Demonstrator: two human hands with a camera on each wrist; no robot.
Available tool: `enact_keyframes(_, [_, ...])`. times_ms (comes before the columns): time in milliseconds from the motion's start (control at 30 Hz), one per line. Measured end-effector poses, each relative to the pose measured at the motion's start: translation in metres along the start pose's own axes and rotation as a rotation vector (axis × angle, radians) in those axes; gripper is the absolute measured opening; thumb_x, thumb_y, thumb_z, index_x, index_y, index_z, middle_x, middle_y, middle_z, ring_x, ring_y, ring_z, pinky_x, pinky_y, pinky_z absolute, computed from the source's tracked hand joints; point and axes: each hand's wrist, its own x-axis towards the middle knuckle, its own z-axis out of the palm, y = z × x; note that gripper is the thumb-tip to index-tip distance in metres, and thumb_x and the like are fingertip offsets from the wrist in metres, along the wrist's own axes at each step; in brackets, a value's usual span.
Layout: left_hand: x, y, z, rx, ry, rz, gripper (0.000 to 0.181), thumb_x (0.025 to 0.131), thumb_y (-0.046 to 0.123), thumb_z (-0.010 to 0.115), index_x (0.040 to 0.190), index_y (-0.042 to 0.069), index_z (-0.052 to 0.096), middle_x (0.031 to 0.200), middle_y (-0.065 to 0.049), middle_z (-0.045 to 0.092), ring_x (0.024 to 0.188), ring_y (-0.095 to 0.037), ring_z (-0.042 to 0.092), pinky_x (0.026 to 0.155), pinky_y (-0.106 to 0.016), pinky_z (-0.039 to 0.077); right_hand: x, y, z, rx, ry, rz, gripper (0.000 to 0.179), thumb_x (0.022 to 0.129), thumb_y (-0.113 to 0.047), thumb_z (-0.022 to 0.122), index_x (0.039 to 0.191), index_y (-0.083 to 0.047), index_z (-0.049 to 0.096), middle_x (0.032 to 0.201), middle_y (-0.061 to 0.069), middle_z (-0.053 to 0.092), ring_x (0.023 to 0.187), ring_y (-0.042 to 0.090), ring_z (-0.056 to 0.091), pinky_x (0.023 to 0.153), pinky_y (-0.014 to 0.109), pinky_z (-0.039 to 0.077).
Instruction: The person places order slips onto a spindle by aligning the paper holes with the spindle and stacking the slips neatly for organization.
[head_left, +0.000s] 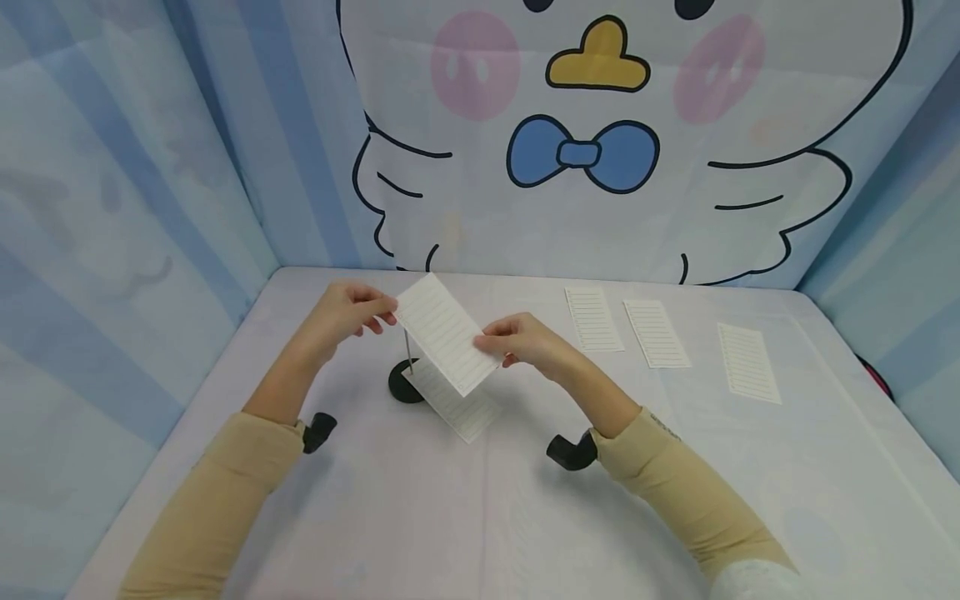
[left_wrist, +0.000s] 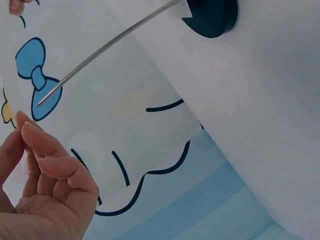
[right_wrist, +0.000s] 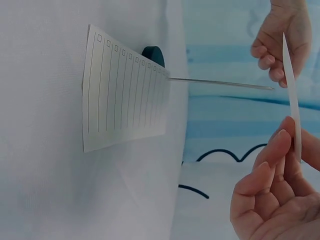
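Observation:
Both hands hold a white lined paper sheet (head_left: 446,333) by its edges, above a paper spike with a round black base (head_left: 403,385). My left hand (head_left: 341,317) pinches its left corner between thumb and fingertips; my right hand (head_left: 528,340) pinches the right corner. Edge-on in the right wrist view, the held sheet (right_wrist: 291,90) stands by the tip of the metal rod (right_wrist: 225,83). Lower on that rod, near the base, sits another lined sheet (right_wrist: 122,95) with small checkboxes. In the left wrist view the bare rod (left_wrist: 100,52) points toward the left hand (left_wrist: 50,185).
Three more lined sheets lie apart on the table to the right: one sheet (head_left: 594,319), a second sheet (head_left: 656,333) and a third sheet (head_left: 748,362). A printed cloth backdrop (head_left: 465,217) rises behind the white table (head_left: 480,517). Black wrist mounts show below both forearms.

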Motion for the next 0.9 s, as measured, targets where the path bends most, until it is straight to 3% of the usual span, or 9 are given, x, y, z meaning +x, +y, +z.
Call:
enact_keyframes(367, [0.0,-0.002,0.004,0.041,-0.051,0.028,0.03,0.094,0.023,0.051,0.105,-0.003,0.06,0.081,-0.002,0.061,0.074,-0.017,0.055,0.066,-0.03,0.037,0.0,0.005,-0.001,0.118,-0.041,0.066,0.026,0.087,-0.014,0.06,0.103,0.007,0.062,0.075,-0.002,0.063,0.067,0.011,0.054,0.064,0.025,0.042])
enact_keyframes(900, [0.003,-0.008,0.005,0.028,-0.09,-0.013,0.031,0.094,0.024,0.051,0.108,-0.002,0.059,0.083,-0.002,0.061,0.077,-0.017,0.056,0.071,-0.032,0.038,0.007,0.013,0.001,0.152,-0.07,0.123,0.027,0.087,-0.015,0.06,0.105,0.006,0.062,0.073,-0.003,0.064,0.068,0.011,0.054,0.064,0.026,0.04])
